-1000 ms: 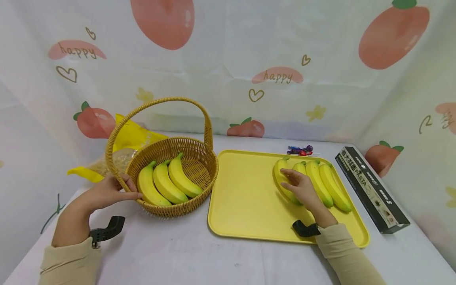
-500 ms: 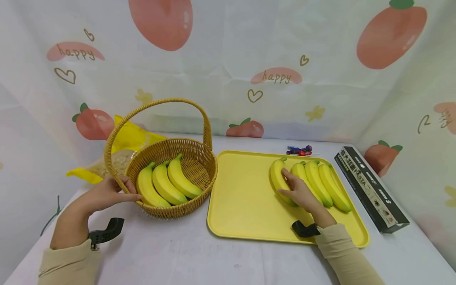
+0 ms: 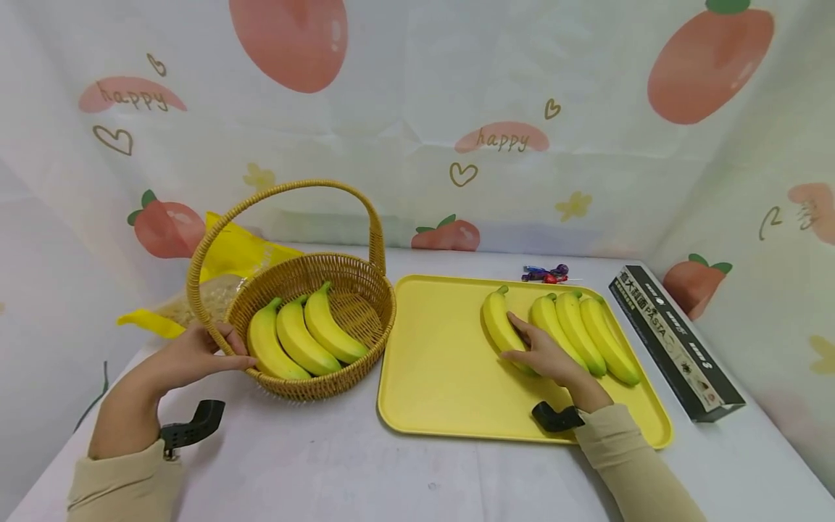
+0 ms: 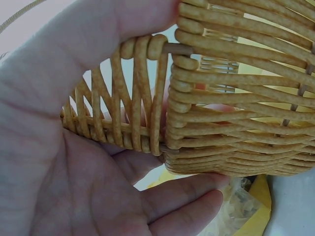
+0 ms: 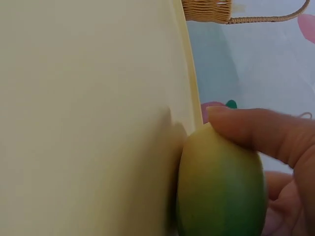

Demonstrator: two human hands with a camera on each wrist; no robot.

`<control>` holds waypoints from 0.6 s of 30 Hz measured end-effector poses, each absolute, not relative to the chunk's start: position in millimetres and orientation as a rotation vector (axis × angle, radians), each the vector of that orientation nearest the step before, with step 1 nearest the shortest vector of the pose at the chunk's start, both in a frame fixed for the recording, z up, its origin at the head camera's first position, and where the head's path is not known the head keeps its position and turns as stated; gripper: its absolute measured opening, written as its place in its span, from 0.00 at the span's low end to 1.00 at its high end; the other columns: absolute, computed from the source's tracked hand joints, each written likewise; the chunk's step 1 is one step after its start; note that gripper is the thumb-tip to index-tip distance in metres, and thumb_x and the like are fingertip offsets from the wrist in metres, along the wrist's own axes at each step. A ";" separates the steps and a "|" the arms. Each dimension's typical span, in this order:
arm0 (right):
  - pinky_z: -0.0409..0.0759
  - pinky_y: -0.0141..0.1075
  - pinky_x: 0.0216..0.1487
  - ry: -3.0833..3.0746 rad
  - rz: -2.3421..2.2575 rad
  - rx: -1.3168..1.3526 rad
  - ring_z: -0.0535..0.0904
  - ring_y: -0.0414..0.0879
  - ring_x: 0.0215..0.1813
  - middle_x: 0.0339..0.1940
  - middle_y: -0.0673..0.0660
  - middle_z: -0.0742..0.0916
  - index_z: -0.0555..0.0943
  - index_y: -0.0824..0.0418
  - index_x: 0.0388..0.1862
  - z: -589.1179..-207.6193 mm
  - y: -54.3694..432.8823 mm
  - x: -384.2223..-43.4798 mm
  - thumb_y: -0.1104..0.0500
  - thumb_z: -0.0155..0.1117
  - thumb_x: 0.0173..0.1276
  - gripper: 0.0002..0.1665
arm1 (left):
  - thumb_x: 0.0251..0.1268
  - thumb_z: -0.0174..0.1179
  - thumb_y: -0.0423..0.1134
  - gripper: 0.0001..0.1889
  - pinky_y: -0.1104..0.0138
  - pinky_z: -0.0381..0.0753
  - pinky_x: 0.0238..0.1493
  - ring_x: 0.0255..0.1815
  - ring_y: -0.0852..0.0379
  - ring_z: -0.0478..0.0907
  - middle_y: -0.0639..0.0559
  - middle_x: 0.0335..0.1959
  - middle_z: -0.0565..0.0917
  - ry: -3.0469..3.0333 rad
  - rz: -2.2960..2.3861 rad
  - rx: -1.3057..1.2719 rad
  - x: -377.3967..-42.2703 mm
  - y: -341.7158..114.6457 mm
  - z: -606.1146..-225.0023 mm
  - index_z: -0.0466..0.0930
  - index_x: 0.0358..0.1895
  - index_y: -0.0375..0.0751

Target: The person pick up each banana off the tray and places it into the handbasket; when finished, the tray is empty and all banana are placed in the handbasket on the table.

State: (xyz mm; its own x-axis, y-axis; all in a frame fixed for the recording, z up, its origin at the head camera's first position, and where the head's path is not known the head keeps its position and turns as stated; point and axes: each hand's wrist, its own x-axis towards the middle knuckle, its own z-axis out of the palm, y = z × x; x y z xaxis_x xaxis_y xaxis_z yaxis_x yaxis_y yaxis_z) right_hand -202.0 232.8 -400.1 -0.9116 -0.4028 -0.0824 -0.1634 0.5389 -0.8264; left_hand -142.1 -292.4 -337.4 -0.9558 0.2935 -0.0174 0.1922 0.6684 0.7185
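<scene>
My left hand (image 3: 185,357) grips the wicker basket (image 3: 320,388) where its tall arched handle meets the rim; in the left wrist view the thumb and fingers lie on both sides of the woven handle base (image 4: 118,105). Inside the basket lie three yellow bananas (image 3: 305,339) with green ends. Over the yellow tray (image 3: 437,355), my right hand (image 3: 546,355) holds a banana (image 3: 497,319) between thumb and fingers. The right wrist view shows this banana's greenish end (image 5: 221,191) close up, with the thumb across it. Three more bananas (image 3: 577,333) lie side by side on the tray's right part.
A long black pasta box (image 3: 678,344) lies right of the tray. Small wrapped lollipops (image 3: 546,274) lie behind it. A yellow and clear bag (image 3: 228,254) is behind the basket. A printed cloth (image 3: 404,94) hangs at the back.
My right hand has closed on the leftmost banana on the tray and moved it left, apart from the other three. The left hand has stayed on the basket.
</scene>
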 end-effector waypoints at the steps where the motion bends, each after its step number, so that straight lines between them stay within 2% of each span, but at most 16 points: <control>1: 0.55 0.55 0.69 2.511 -1.312 -0.489 0.45 0.64 0.74 0.75 0.69 0.50 0.43 0.70 0.73 -399.5 232.0 -202.5 0.61 0.60 0.65 0.47 | 0.55 0.66 0.39 0.10 0.71 0.72 0.34 0.31 0.63 0.73 0.56 0.24 0.80 2.747 1.163 0.399 -141.8 -293.0 -337.2 0.78 0.29 0.35; 12: 0.57 0.51 0.67 2.469 -1.309 -0.604 0.48 0.62 0.75 0.75 0.68 0.51 0.46 0.70 0.73 -391.3 221.3 -200.2 0.63 0.60 0.65 0.46 | 0.55 0.66 0.40 0.12 0.71 0.73 0.35 0.33 0.62 0.73 0.54 0.25 0.79 2.724 1.166 0.352 -141.4 -293.4 -336.8 0.77 0.30 0.34; 18: 0.57 0.52 0.68 2.508 -1.238 -0.680 0.50 0.62 0.74 0.74 0.68 0.53 0.48 0.70 0.73 -386.5 214.5 -198.0 0.62 0.61 0.65 0.45 | 0.55 0.66 0.40 0.11 0.71 0.73 0.35 0.33 0.62 0.73 0.54 0.25 0.79 2.734 1.161 0.357 -141.9 -293.0 -336.4 0.78 0.30 0.34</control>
